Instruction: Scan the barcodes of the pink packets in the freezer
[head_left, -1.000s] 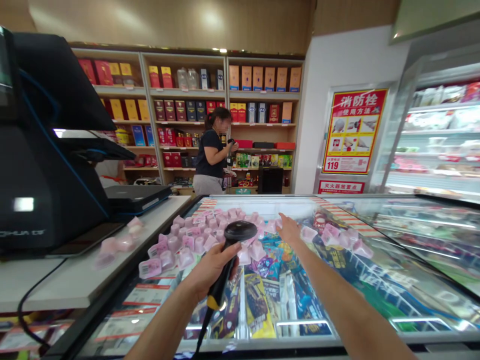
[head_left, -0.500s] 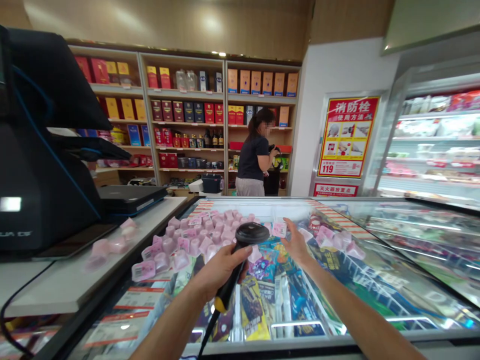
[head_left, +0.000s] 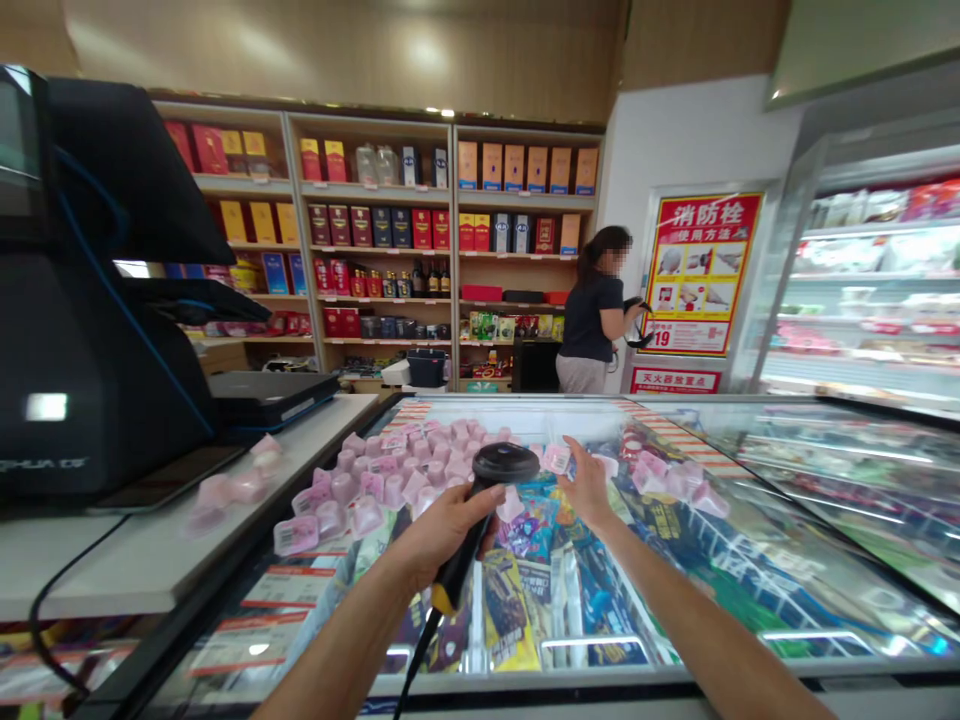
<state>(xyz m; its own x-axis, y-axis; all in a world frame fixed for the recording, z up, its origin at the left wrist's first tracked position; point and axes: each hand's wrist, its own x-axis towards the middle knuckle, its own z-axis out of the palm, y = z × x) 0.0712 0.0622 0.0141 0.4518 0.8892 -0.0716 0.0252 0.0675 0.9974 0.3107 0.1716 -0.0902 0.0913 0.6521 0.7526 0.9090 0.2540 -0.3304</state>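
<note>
My left hand (head_left: 448, 522) is wrapped round the handle of a black and yellow barcode scanner (head_left: 505, 462), whose head tilts toward the right. My right hand (head_left: 589, 488) pinches a small pink cup (head_left: 556, 459) by its edge, its barcode label turned to the scanner with a short gap between. Many like cups lie in a heap (head_left: 435, 462) on the freezer's glass lid, left of and behind the scanner. A smaller group of pink cups (head_left: 679, 477) rests to the right of my right hand. What the cups contain I cannot make out.
Beneath the glass of the chest freezer (head_left: 630, 684) are colourful ice-cream packets. On the left, a counter (head_left: 135, 575) bears a checkout machine (head_left: 97, 330) and some pink cups. A person (head_left: 592, 315) stands before shelves of boxed goods. The scanner's cable (head_left: 417, 655) runs down toward me.
The person behind the freezer has moved to the right. My view has shifted slightly. My left hand keeps the scanner and my right hand the pink cup, both nearly in place.
</note>
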